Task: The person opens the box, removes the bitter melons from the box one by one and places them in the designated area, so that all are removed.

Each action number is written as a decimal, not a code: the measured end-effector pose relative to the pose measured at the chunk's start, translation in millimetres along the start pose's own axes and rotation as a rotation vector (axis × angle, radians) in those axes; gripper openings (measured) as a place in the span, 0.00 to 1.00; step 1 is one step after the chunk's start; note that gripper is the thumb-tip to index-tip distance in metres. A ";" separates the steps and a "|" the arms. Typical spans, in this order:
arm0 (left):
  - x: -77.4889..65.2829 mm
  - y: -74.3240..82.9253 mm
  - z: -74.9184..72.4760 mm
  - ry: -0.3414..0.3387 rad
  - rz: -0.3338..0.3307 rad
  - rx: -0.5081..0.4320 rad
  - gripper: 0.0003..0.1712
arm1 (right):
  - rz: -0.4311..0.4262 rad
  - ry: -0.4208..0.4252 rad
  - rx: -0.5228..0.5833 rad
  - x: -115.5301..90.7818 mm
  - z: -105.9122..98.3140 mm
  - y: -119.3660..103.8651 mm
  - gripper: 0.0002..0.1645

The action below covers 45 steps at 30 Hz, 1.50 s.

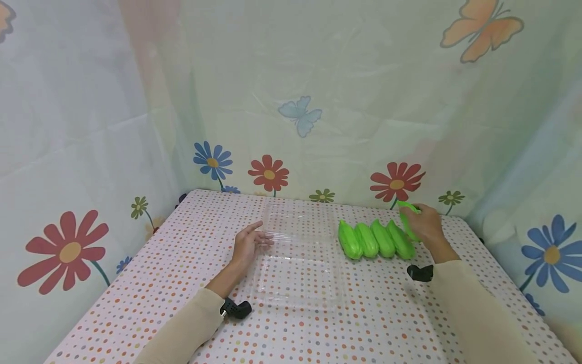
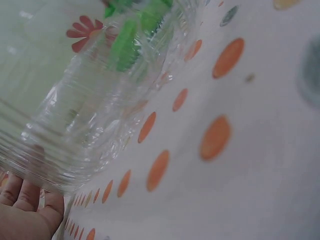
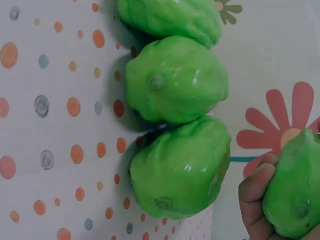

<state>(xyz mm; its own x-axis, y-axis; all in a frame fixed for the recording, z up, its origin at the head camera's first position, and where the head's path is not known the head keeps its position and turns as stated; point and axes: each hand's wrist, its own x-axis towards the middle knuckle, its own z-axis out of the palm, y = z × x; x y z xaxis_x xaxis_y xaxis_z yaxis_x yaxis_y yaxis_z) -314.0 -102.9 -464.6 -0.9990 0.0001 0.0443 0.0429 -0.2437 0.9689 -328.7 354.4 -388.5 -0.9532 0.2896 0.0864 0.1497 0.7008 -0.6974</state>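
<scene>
My right hand grips a glossy green papaya-like fruit with a pointed end, above the right end of a row. Several more of these green fruits lie side by side on the table; in the right wrist view their rounded ends face the camera. At the left side of a clear plastic clamshell box is my left hand, fingers relaxed and touching the edge near the fold. The box lies opened out, its two halves one behind the other. Through its wall, one fingertip shows in the left wrist view.
A dotted cloth covers the table. Behind it hangs a curtain printed with flowers and butterflies, with more curtain at both sides. A black wrist camera sits on the left wrist, another black camera on the right.
</scene>
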 end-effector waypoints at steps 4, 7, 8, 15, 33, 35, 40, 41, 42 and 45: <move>-0.4 0.3 -1.0 0.008 -0.007 0.001 0.35 | 0.017 0.036 -0.009 2.6 1.2 3.4 0.50; -0.3 0.3 -1.6 0.011 -0.006 0.002 0.35 | 0.029 0.048 -0.023 3.0 1.3 5.9 0.52; -0.3 0.5 -1.6 0.010 -0.005 0.001 0.35 | 0.033 0.046 -0.028 3.2 1.0 7.6 0.53; 0.3 -0.2 -2.3 0.005 0.004 -0.010 0.34 | 0.037 0.020 -0.053 3.4 0.7 24.6 0.54; 0.7 1.0 -2.1 -0.005 0.003 -0.009 0.34 | 0.099 -0.026 -0.157 6.6 5.4 42.8 0.51; 0.4 1.1 -1.3 -0.011 0.002 -0.016 0.34 | 0.105 -0.027 -0.167 6.5 7.1 45.7 0.51; -0.3 0.8 0.0 -0.017 0.003 -0.023 0.34 | 0.118 -0.037 -0.182 6.7 9.0 50.3 0.50; -0.1 0.6 -0.2 -0.017 0.006 -0.021 0.34 | 0.113 -0.039 -0.188 7.3 9.1 51.3 0.49; 0.1 0.3 -0.4 -0.016 0.008 -0.022 0.34 | 0.109 -0.041 -0.193 7.5 9.2 51.9 0.49; 0.8 -0.8 -1.3 -0.016 0.013 -0.025 0.33 | 0.105 -0.064 -0.201 9.0 9.6 54.4 0.50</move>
<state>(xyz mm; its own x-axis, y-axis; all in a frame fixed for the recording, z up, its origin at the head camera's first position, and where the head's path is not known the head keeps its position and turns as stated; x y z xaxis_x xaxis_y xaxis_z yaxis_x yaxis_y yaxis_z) -314.9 -104.0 -465.6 -0.9980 0.0124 0.0615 0.0559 -0.2684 0.9617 -331.7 388.9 -432.5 -0.9434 0.3303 -0.0291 0.2922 0.7866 -0.5439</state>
